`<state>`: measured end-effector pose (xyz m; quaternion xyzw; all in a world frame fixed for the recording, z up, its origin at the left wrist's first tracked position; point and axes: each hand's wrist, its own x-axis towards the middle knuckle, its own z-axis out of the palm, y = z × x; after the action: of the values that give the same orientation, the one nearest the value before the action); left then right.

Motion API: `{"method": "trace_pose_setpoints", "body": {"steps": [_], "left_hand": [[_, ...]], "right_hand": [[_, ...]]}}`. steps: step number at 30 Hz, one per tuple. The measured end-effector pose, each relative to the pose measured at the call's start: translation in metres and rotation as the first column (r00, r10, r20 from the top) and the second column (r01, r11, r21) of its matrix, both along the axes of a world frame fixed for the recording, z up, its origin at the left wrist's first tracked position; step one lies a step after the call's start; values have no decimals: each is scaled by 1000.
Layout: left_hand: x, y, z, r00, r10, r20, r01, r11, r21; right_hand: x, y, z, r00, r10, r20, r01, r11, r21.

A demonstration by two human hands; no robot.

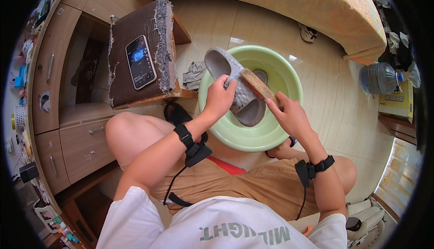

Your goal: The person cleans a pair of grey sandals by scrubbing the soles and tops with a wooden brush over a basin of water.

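My left hand (221,97) grips a grey slipper (240,99) with a bumpy textured strap, tilted over a light green basin (294,84). In my right hand (289,115) is a wooden-backed scrub brush (257,86), its reddish bristles against or very close to the slipper's strap. Behind the brush, inside the basin, part of another grey object (261,75) shows; the brush hides the rest. Whether the basin holds water is hard to make out.
To the left, a phone (140,62) lies on a brown stool (120,79) with a frayed cover. A grey cloth (194,75) is on the floor between stool and basin. Wooden drawers (86,151) line the left; a large water bottle (379,78) stands right, near a cloth-covered bed (289,0).
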<state>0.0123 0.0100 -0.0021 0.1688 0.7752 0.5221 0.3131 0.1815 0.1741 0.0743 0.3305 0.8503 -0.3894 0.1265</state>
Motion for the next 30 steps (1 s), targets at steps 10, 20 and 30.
{"method": "trace_pose_setpoints", "body": {"steps": [10,20,30], "left_hand": [[13,-4,-10,971,-238,-20,239,962,129],[6,-4,-13,986,-140,-94,146,988,54],[5,-6,-10,996,-88,-9,89,994,62]], "right_hand": [[0,6,-9,996,-81,-31,85,987,136],[1,5,-8,998,-34,-56,38,997,66],[1,-1,-4,998,1,-56,2,999,50]]}}
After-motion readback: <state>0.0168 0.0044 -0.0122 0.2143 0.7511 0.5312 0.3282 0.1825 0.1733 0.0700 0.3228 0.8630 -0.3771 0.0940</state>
